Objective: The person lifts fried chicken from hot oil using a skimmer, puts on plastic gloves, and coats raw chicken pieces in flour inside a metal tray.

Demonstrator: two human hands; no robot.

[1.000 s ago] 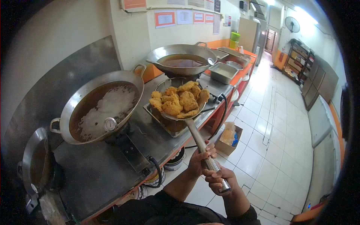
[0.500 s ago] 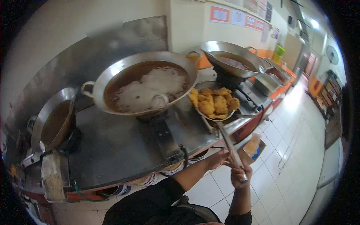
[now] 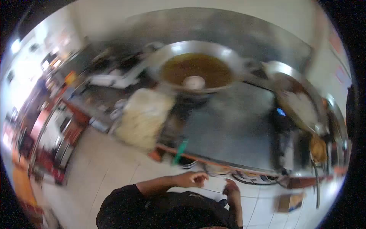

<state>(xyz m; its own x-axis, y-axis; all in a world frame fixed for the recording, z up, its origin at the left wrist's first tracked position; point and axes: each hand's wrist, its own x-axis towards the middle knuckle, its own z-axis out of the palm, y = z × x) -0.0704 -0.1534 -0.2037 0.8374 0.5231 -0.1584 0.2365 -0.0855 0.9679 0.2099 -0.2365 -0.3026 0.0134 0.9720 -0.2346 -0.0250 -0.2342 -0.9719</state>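
My left hand [image 3: 191, 179] is in front of my body with nothing in it, its fingers loosely curled and apart. Facing it across a small gap is my right hand [image 3: 231, 187], blurred but seemingly open and holding nothing. The strainer heaped with fried pieces [image 3: 318, 149] rests at the right end of the stove, apart from both hands. Its long handle [image 3: 317, 187] sticks out past the counter edge. Ahead stands a big wok [image 3: 194, 47] of brown oil. A second wok [image 3: 282, 68], with pale foam on its oil, is farther right.
A tray of pale, crumb-like food [image 3: 143, 120] sits at the counter's left, near a green hose [image 3: 180, 152]. The steel counter [image 3: 232, 126] stretches between the woks. A cardboard box [image 3: 289, 202] is on the tiled floor at right. Shelving with appliances [image 3: 57, 141] stands far left.
Both hands have let go of the strainer's handle and come in front of my body. The strainer now rests at the right. My view has swung left, and the picture is blurred.
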